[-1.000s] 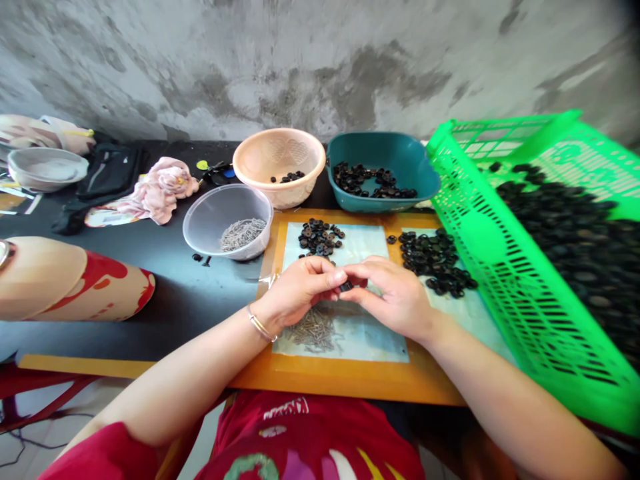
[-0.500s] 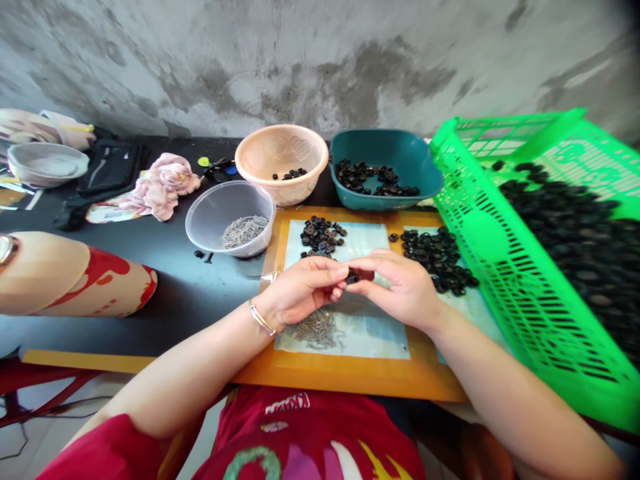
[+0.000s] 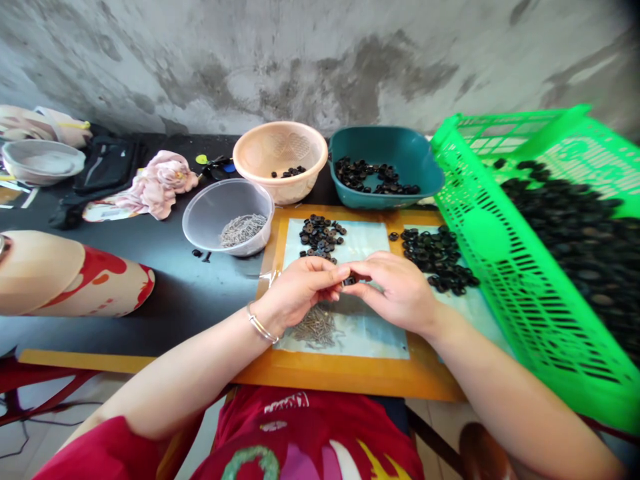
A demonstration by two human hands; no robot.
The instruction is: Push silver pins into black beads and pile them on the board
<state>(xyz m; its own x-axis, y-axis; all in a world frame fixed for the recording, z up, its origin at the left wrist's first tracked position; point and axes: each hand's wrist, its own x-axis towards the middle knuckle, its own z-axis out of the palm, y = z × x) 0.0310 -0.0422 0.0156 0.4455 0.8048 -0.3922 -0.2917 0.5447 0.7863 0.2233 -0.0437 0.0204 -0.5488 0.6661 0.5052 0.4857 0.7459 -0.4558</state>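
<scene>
My right hand [image 3: 397,290] pinches a small black round part [image 3: 349,281] between thumb and forefinger. My left hand [image 3: 310,287] meets it from the other side, thumb pressed on the fingers at the part's edge; whatever they grip is hidden. Just beyond the hands lies a pile of black round parts with holes [image 3: 320,233] on a pale sheet [image 3: 363,233]. Below my left hand is a heap of thin metal screws or pins [image 3: 315,327]. A second pile of black parts [image 3: 435,257] lies beyond my right hand.
A clear bowl of metal pins [image 3: 200,223], a peach basket [image 3: 280,153] and a teal basin [image 3: 385,147] stand behind the orange-edged board [image 3: 350,377]. A large green crate [image 3: 490,240] of black parts fills the right side. A patterned cylinder [image 3: 115,280] lies left.
Both hands stay together at nearly the same spot. The right hand's fingers have closed in a little and turned over the black part; the view has shifted slightly.
</scene>
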